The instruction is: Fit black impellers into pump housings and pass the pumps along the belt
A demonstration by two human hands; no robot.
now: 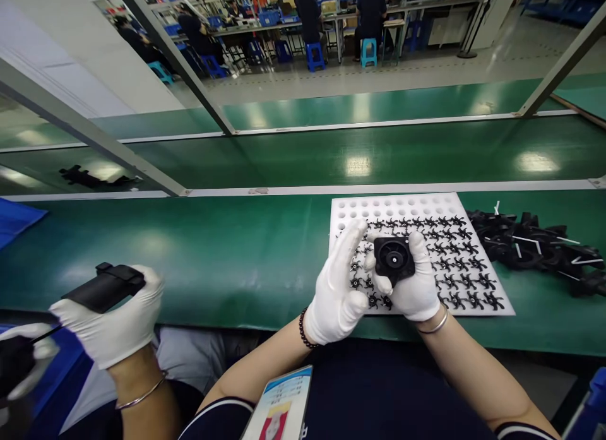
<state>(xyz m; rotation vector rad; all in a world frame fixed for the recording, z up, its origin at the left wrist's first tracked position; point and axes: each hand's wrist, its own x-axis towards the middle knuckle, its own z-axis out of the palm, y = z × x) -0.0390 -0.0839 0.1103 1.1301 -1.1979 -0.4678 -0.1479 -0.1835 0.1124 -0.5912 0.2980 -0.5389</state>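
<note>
Both my hands wear white gloves and meet over the front left part of a white tray. My right hand is closed around a small black square fan housing with a round hub facing up. My left hand touches the housing's left side, its fingers partly spread and its thumb against the part. Several small black fan impellers sit in the tray's holes; the tray's far rows are empty holes.
A pile of black fan housings with white wires lies right of the tray on the green bench. A co-worker's gloved hand at the left holds a black part. A conveyor belt runs behind. People sit at benches far back.
</note>
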